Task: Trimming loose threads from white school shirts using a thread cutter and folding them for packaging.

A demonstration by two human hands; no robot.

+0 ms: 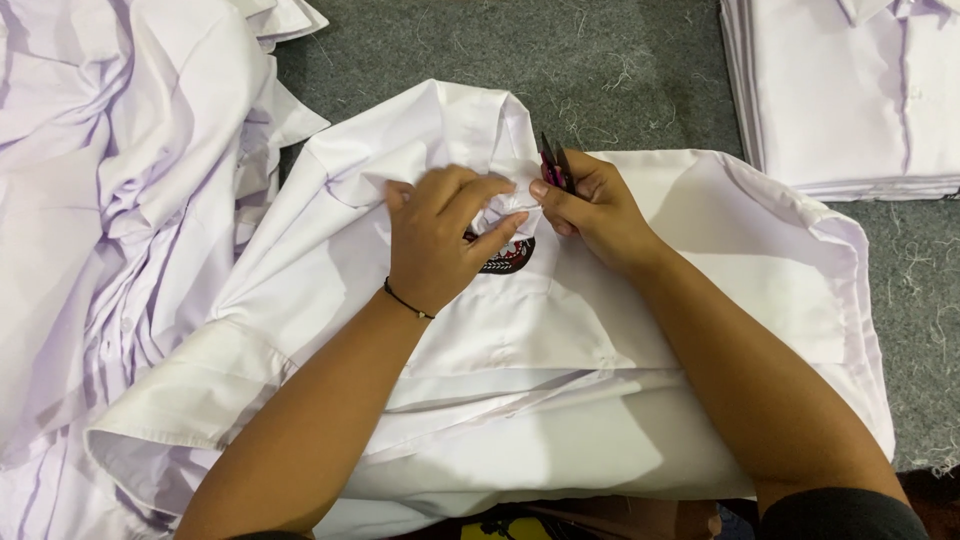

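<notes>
White cotton fills the head view: a white shirt [560, 330] lies spread on the grey felt-like surface [620, 60], near the middle. The left hand [435, 240] pinches a small fold of the shirt's cloth, fingers [490, 195] closed narrowly on it just above the embroidered badge [508, 258]. The right hand [595, 210] holds a small pair of thread snips [555, 165], fingers wrapped round the handles, blade tips pointing to the far side and right against the pinched fold.

As a judgement, the main risk is a cut in the cloth itself: the blades sit so close to the bunched fabric that a slip or too deep a bite could nick the shirt or the badge stitching. The left fingertips are also near the blades and could be caught.

No containers show. A loose heap of white shirts [110, 200] lies at the left, and a neat folded stack [850, 100] sits far right, well apart. Loose thread scraps [915, 270] litter the surface.
</notes>
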